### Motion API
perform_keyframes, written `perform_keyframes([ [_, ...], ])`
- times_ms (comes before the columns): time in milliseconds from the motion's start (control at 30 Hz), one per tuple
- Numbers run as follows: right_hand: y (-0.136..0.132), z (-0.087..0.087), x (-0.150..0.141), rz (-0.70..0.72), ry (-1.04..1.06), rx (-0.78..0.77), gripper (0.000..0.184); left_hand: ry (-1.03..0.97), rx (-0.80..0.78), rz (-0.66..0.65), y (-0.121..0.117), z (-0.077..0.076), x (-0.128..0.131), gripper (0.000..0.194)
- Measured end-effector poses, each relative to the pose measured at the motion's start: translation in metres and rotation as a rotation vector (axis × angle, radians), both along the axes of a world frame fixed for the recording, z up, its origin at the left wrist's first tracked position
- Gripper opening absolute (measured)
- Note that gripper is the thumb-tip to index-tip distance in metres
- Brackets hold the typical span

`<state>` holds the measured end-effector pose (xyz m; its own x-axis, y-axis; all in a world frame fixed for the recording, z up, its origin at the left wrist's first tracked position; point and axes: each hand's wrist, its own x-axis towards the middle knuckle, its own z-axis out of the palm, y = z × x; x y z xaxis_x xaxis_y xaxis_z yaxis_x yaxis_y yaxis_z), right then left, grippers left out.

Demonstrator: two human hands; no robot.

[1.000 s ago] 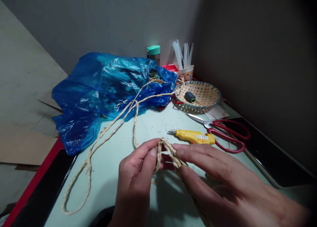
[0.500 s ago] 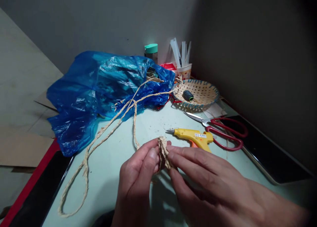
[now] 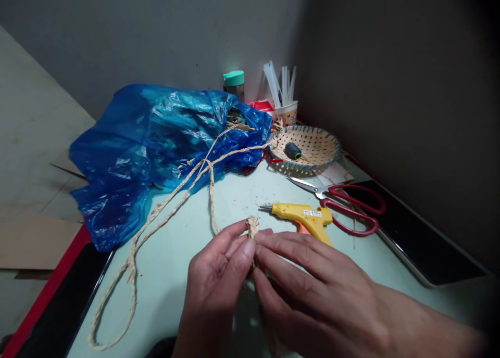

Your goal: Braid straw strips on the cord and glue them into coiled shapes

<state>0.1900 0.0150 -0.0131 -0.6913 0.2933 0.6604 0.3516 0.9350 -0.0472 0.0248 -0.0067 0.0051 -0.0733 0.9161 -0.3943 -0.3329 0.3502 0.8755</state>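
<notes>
Between my two hands is a folded length of pale braided straw cord (image 3: 252, 226), its bend sticking up above the fingertips. My left hand (image 3: 219, 267) pinches it from the left with the thumb in front. From the right, the fingertips of my right hand (image 3: 312, 280) press against the fold and cover its lower part. More of this cord (image 3: 135, 243) lies on the table to the left in a long loop, and one strand runs down behind my left hand. Just beyond my right hand rests a yellow glue gun (image 3: 302, 215).
Red-handled scissors (image 3: 347, 204) lie behind the glue gun. A woven basket (image 3: 312, 144) holds a dark thread spool (image 3: 292, 151). At the back are a blue plastic bag (image 3: 156, 139), a green-lidded bottle (image 3: 234, 82) and a paper cup (image 3: 287, 113) of translucent sticks.
My right hand has moved left, and the cord's open bend is now pressed together into a tight fold between both hands. The view has shifted slightly.
</notes>
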Motion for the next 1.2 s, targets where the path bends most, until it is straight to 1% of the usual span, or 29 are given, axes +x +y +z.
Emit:
perform_keyframes([
  [133, 0.0, -0.003, -0.005, -0.009, 0.007, 0.069, 0.036, -0.174, -0.026, -0.041, 0.002, 0.0, -0.003, 0.043],
  [233, -0.001, -0.008, -0.007, -0.033, 0.03, 0.099, 0.042, -0.205, -0.003, -0.047, 0.005, -0.001, -0.005, 0.049],
  [300, -0.002, -0.007, -0.007, -0.023, 0.057, 0.063, 0.043, -0.208, 0.018, -0.063, 0.007, -0.002, -0.006, 0.052],
  [367, -0.002, -0.001, -0.004, 0.025, 0.091, -0.029, 0.036, -0.215, 0.016, -0.085, 0.007, -0.001, -0.007, 0.053],
  [433, -0.002, 0.007, -0.001, 0.058, 0.162, -0.179, 0.027, -0.198, 0.01, -0.114, 0.007, 0.0, -0.007, 0.056],
  [467, -0.002, 0.012, 0.001, 0.05, 0.218, -0.257, 0.026, -0.181, 0.009, -0.131, 0.006, 0.002, -0.007, 0.057],
  [500, -0.001, 0.016, 0.003, 0.005, 0.283, -0.336, 0.026, -0.16, 0.007, -0.148, 0.006, 0.004, -0.006, 0.059],
  [567, 0.001, 0.022, 0.006, -0.137, 0.381, -0.5, 0.026, -0.13, 0.003, -0.177, 0.005, 0.007, -0.004, 0.061],
  [633, 0.004, 0.026, 0.01, -0.237, 0.41, -0.682, 0.022, -0.12, -0.002, -0.196, 0.004, 0.01, -0.001, 0.064],
  [667, 0.007, 0.027, 0.011, -0.242, 0.4, -0.781, 0.02, -0.114, -0.001, -0.209, 0.004, 0.011, 0.0, 0.064],
  [700, 0.009, 0.028, 0.012, -0.208, 0.372, -0.877, 0.019, -0.107, 0.006, -0.226, 0.003, 0.012, 0.002, 0.063],
  [767, 0.013, 0.028, 0.014, -0.102, 0.324, -1.012, 0.018, -0.077, 0.035, -0.259, 0.003, 0.012, 0.004, 0.062],
  [867, 0.016, 0.028, 0.016, -0.009, 0.316, -1.121, 0.019, -0.038, 0.069, -0.286, 0.002, 0.01, 0.004, 0.067],
  [933, 0.017, 0.027, 0.017, -0.007, 0.346, -1.178, 0.019, -0.03, 0.06, -0.294, 0.001, 0.009, 0.004, 0.07],
  [1033, 0.017, 0.026, 0.017, -0.003, 0.365, -1.255, 0.017, -0.053, 0.042, -0.32, 0.002, 0.009, 0.003, 0.069],
  [1133, 0.018, 0.025, 0.016, 0.013, 0.389, -1.287, 0.016, -0.096, 0.038, -0.34, 0.002, 0.009, 0.002, 0.066],
  [1200, 0.018, 0.024, 0.015, 0.026, 0.417, -1.272, 0.015, -0.12, 0.047, -0.345, 0.001, 0.008, 0.002, 0.065],
])
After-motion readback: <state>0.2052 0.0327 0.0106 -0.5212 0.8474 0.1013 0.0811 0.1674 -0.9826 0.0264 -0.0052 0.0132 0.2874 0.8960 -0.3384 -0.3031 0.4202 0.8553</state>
